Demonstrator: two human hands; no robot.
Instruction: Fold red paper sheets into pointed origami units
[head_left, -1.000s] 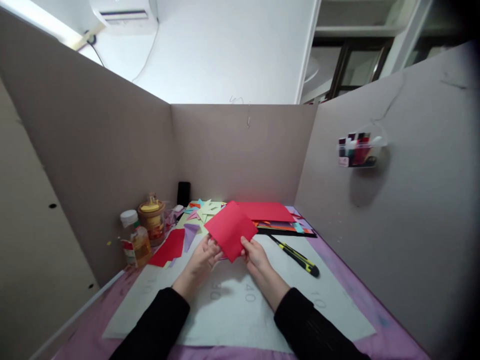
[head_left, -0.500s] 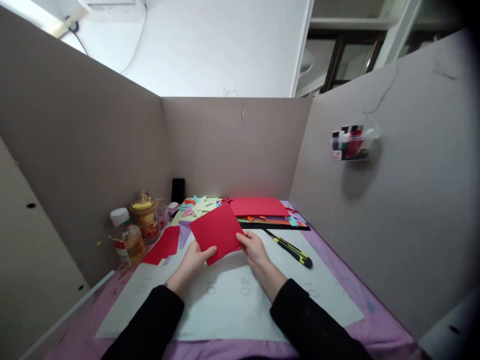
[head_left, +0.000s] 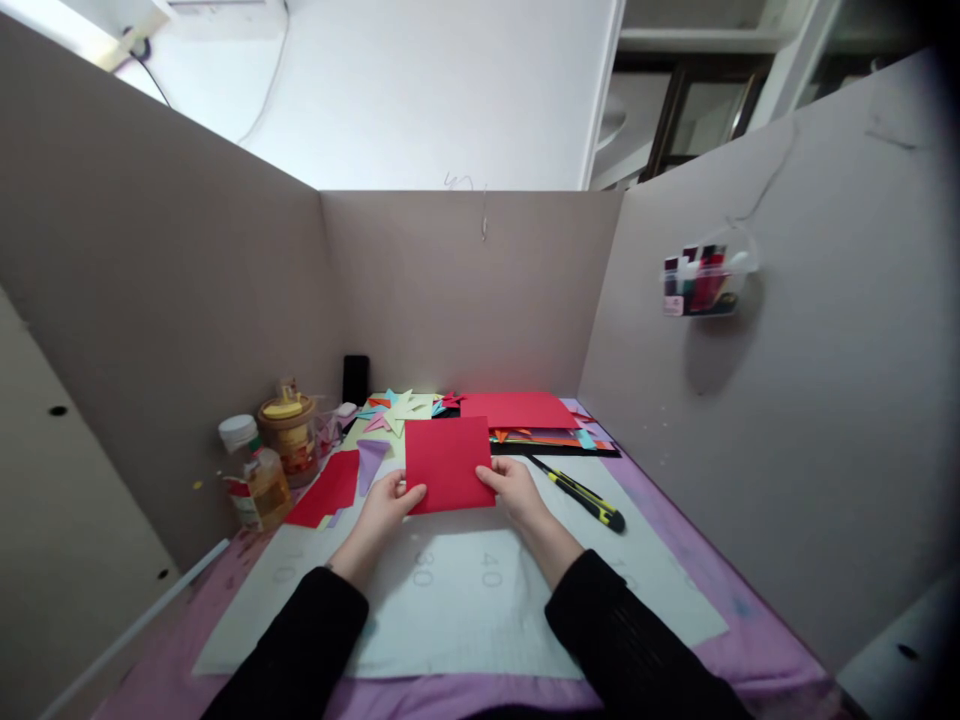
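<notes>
Between my two hands is a square sheet of red paper (head_left: 450,460), raised above the white mat (head_left: 450,620) with its lower edge nearly level. My left hand (head_left: 388,503) pinches its lower left corner, thumb in front and fingers behind. At the lower right corner, my right hand (head_left: 514,487) grips the sheet the same way. A yellow and black utility knife (head_left: 585,495) lies on the mat to the right of my right hand. Left of my left hand lie red paper pieces (head_left: 330,490) and a purple paper scrap (head_left: 370,462).
Large red sheets (head_left: 517,408) lie stacked at the back over other colours. Folded paper shapes (head_left: 401,408) are heaped beside them. A bottle (head_left: 259,480) and a brown tub (head_left: 292,440) stand at the left. Grey panels (head_left: 472,290) enclose the table; a small holder (head_left: 705,280) hangs on the right one.
The red square has turned from a tilted position to nearly straight and shifted slightly right. Both hands still hold it. The knife and paper piles stay where they were.
</notes>
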